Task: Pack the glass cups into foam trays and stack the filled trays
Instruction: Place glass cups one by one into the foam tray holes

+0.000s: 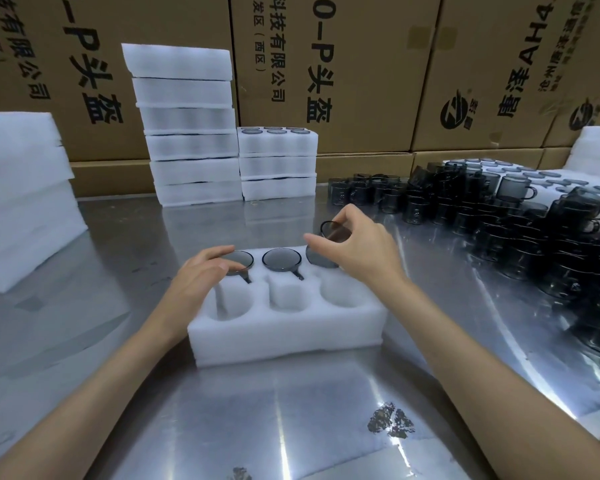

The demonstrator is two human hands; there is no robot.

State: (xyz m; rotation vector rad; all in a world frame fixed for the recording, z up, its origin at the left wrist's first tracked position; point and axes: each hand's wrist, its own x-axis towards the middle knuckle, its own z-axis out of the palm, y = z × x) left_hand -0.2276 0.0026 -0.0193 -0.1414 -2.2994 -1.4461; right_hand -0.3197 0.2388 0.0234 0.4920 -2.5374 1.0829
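On the white six-pocket foam tray (284, 327) I press my flat-fingered left hand (201, 271) on a seated smoky glass cup (240, 260), steadying it, while my right hand (354, 242) pinches another tilted grey cup (333, 230) over the far-right pocket.

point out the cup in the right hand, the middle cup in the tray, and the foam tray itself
cup in the right hand (335, 230), head view, on its dark rim
middle cup (281, 259), head view, on its open mouth
foam tray (284, 336), head view, on its near wall

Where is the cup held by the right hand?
Head view, centre-right: the cup is tilted in the right hand above the foam tray far-right pocket.
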